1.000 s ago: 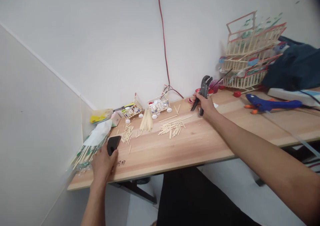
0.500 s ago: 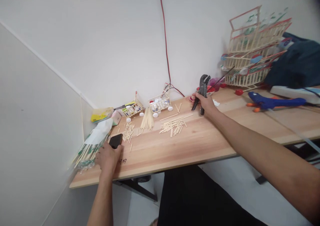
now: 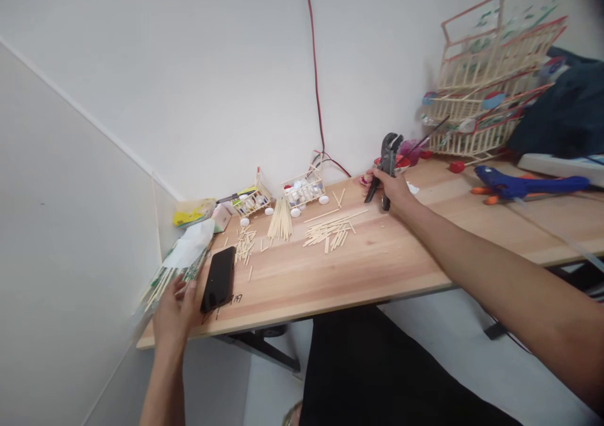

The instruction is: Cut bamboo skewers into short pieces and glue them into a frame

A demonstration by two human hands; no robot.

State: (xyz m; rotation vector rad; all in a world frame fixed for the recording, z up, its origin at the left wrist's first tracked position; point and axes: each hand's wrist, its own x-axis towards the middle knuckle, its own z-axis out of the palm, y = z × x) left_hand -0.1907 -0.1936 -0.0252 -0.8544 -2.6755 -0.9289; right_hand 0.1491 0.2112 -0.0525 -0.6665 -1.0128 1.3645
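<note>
My right hand [image 3: 394, 190] reaches far across the wooden table [image 3: 377, 262] and is closed round the handles of black pliers [image 3: 387, 162], whose jaws point up. My left hand [image 3: 173, 309] rests at the table's near left corner, fingers spread, just left of a black phone [image 3: 219, 279] that lies flat on the wood. A bag of wooden sticks [image 3: 177, 262] lies beside that hand. Loose cut sticks [image 3: 330, 231] and a small bundle of sticks [image 3: 280, 219] lie between my hands.
Two small stick carts with white wheels [image 3: 302, 193] stand by the wall. A large stick basket model [image 3: 491, 86], a blue glue gun [image 3: 519, 185] and dark cloth [image 3: 561, 117] sit at the right. A red wire [image 3: 317, 73] hangs down the wall.
My left hand set the phone down flat and drew back toward the table's edge, fingers now spread. My right hand kept its hold on the pliers.
</note>
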